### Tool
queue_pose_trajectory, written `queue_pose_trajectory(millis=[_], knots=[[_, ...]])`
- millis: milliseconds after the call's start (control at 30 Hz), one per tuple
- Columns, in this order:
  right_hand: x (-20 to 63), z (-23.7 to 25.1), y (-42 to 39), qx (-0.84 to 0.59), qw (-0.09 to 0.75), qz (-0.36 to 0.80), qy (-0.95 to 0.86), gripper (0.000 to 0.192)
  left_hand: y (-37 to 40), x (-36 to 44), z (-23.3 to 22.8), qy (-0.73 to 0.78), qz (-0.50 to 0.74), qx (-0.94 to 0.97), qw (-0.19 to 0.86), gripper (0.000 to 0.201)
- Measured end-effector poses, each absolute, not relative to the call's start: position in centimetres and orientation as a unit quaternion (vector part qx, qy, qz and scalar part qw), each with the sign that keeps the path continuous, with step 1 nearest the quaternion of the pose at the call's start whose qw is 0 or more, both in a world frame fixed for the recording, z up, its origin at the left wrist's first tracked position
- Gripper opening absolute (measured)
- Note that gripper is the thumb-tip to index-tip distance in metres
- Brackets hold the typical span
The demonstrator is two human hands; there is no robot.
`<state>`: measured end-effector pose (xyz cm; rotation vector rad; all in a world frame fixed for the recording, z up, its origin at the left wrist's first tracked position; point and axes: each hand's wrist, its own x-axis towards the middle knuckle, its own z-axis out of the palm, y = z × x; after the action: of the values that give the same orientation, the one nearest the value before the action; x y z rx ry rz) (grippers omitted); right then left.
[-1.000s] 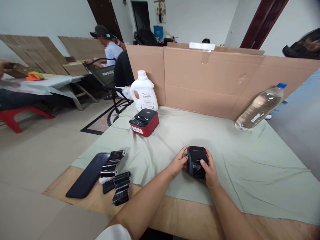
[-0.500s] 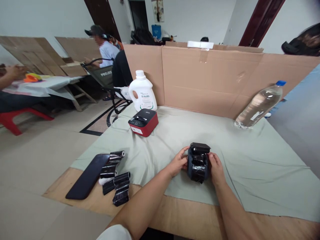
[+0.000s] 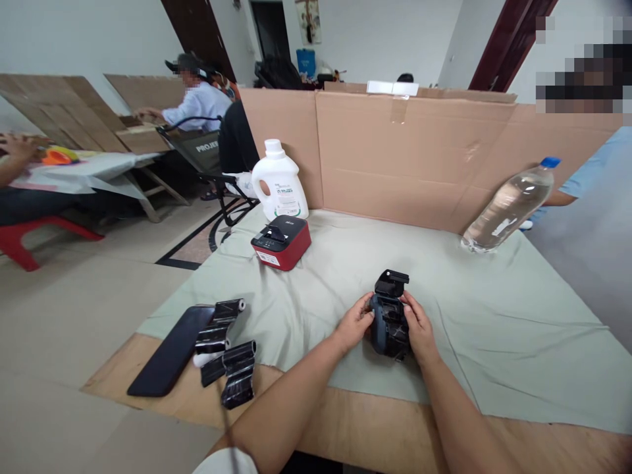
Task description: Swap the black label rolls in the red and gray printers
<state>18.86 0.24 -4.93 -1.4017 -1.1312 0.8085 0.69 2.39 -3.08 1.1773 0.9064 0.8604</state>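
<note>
Two bare hands are gripping a small dark printer (image 3: 390, 324) from opposite sides, on the green cloth (image 3: 494, 316) near the front edge of the table. The left hand (image 3: 354, 324) is pressing against the printer's left wall with fingers curled; the right hand (image 3: 419, 327) is wrapping the right wall, thumb resting near the top. The printer's lid (image 3: 391, 282) is standing open, hinged at the far side, and a glossy black roll (image 3: 392, 329) is sitting in the exposed bay.

Handling judgement: the printer is appearing light and rigid, with a hard plastic shell, so the side walls are offering the firmest hold. The open lid is looking like the weak point and is best left unloaded. The roll's film is looking thin, slick and easily creased.

Left of the printer, loose black rolls (image 3: 227, 352) are lying beside a dark flat slab (image 3: 165, 350). Beyond the printer, to the left, a red-and-black printer (image 3: 281, 241) is sitting in front of a white jug (image 3: 279, 181). Far right of the printer, a clear bottle (image 3: 508, 205) is leaning against the cardboard screen (image 3: 419, 158).
</note>
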Motion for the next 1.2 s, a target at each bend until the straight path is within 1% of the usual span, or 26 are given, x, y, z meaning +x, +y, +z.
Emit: queue_pose_trajectory(millis=[133, 200, 333, 400, 467, 567, 633, 667, 733, 867, 1000, 1067, 1200], knots=[[18.8, -4.8, 0.2, -0.6, 0.54, 0.313, -0.501, 0.05, 2.4, 0.6, -3.4, 0.477, 0.411, 0.622, 0.466, 0.044], [18.6, -4.7, 0.1, -0.6, 0.529, 0.292, -0.524, 0.046, 2.5, 0.4, -3.3, 0.493, 0.405, 0.653, 0.407, 0.035], [18.6, -4.5, 0.3, -0.6, 0.512, 0.263, -0.555, 0.038, 2.9, 0.0, -3.3, 0.491, 0.403, 0.666, 0.391, 0.027], [18.8, -4.1, 0.6, -0.616, 0.483, 0.254, -0.569, 0.035, 3.1, 0.0, -3.4, 0.486, 0.408, 0.663, 0.397, 0.026], [18.9, -3.2, 1.2, -0.633, 0.408, 0.229, -0.616, 0.031, 3.2, 0.0, -3.5, 0.485, 0.408, 0.662, 0.4, 0.025], [18.9, -1.0, 2.4, -0.652, 0.227, 0.172, -0.702, 0.03, 3.3, 0.0, -3.6, 0.49, 0.402, 0.662, 0.401, 0.025], [18.8, 0.5, 3.4, -0.653, 0.114, 0.155, -0.732, 0.029, 3.4, 0.0, -3.6, 0.492, 0.399, 0.663, 0.399, 0.025], [18.7, 1.1, 3.9, -0.65, 0.072, 0.155, -0.741, 0.028, 3.4, 0.0, -3.6, 0.493, 0.398, 0.664, 0.397, 0.025], [18.5, 2.0, 4.8, -0.638, 0.025, 0.16, -0.753, 0.025, 3.5, -0.1, -3.6, 0.494, 0.395, 0.667, 0.394, 0.025], [18.5, 2.6, 5.8, -0.618, 0.009, 0.173, -0.767, 0.018, 3.5, -0.1, -3.8, 0.492, 0.4, 0.662, 0.4, 0.025], [19.2, 2.8, 5.7, -0.592, 0.021, 0.192, -0.782, 0.014, 3.4, -0.1, -3.7, 0.486, 0.407, 0.659, 0.405, 0.024], [19.9, 3.0, 5.3, -0.58, 0.052, 0.197, -0.789, 0.015, 3.3, -0.1, -3.5, 0.482, 0.409, 0.667, 0.394, 0.025], [20.3, 3.4, 3.6, -0.577, 0.148, 0.171, -0.785, 0.017, 3.1, -0.2, -3.1, 0.491, 0.394, 0.68, 0.376, 0.028]])
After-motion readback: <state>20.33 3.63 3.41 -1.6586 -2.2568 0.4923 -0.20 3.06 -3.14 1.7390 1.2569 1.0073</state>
